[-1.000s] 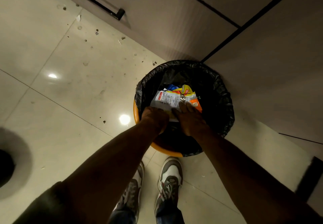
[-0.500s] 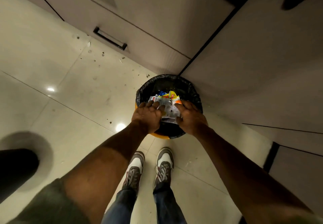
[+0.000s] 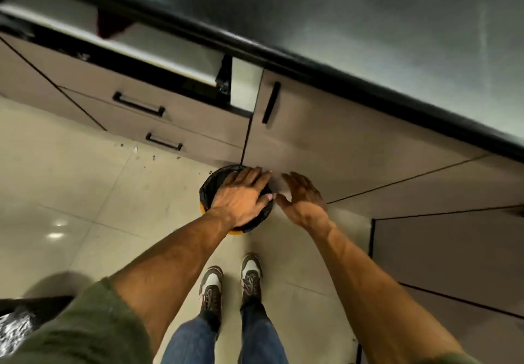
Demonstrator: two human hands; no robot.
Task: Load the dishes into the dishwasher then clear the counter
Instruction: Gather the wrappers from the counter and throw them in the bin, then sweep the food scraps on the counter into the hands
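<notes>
Two bare hands hover at the lined bin (image 3: 208, 189) on the floor (image 3: 85, 193), hard against the cabinets (image 3: 340, 151): I see the left hand (image 3: 241, 197) spread flat over its mouth, the right hand (image 3: 304, 200) just right of it, fingers straight and apart, both holding nothing. The counter (image 3: 368, 23) runs along the far side. My judgement: check nothing clings to the palms, then rise toward the counter for whatever remains.

You have no legible text, label, brand, number or sign here. The beige cabinet fronts (image 3: 326, 142), black-lined round bin (image 3: 209, 186) and brown-and-white shoes (image 3: 211, 281) show no readable marking; the view is blurred.
</notes>
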